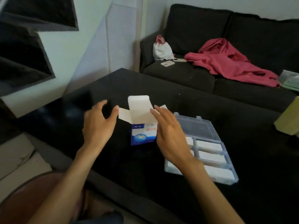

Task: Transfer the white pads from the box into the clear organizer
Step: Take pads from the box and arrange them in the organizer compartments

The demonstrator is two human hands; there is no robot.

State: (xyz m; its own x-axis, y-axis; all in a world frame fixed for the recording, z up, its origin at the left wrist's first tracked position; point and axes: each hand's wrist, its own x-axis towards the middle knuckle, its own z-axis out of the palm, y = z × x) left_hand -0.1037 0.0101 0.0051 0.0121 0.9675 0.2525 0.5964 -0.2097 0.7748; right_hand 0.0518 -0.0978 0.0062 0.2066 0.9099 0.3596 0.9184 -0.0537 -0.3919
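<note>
Your left hand (99, 125) is up over the black table (242, 126), just left of the box (142, 131). Its fingers are spread and softly bent, and it holds nothing. The thumb tip is right by the box's left side flap; you cannot tell if it touches.

Your right hand (169, 135) is just right of the box, in front of its right edge. The fingers are straight and loose, and it holds nothing too. The fingertips sit near the right side flap at the top of the box.

The box stands upright on the table between your two hands. It is blue and white with a round blue picture on the front. Its top is open: the big white lid flap sticks up at the back, and a small flap juts out on each side. You cannot see inside it from here.

The clear organizer (233, 178) lies flat on the table just right of the box, partly behind your right hand and wrist. Its clear lid (197, 126) is folded open toward the far side. White pads (210, 146) lie in its little sections, filling the ones you can see.

Behind the table is a dark sofa (194, 26). On it are a pink cloth (226, 60), a white drawstring bag (161, 50) with pink handles, and a phone (167, 63) lying flat near the bag. A pale yellow-green box (288, 120) sits at the table's right edge.
</note>
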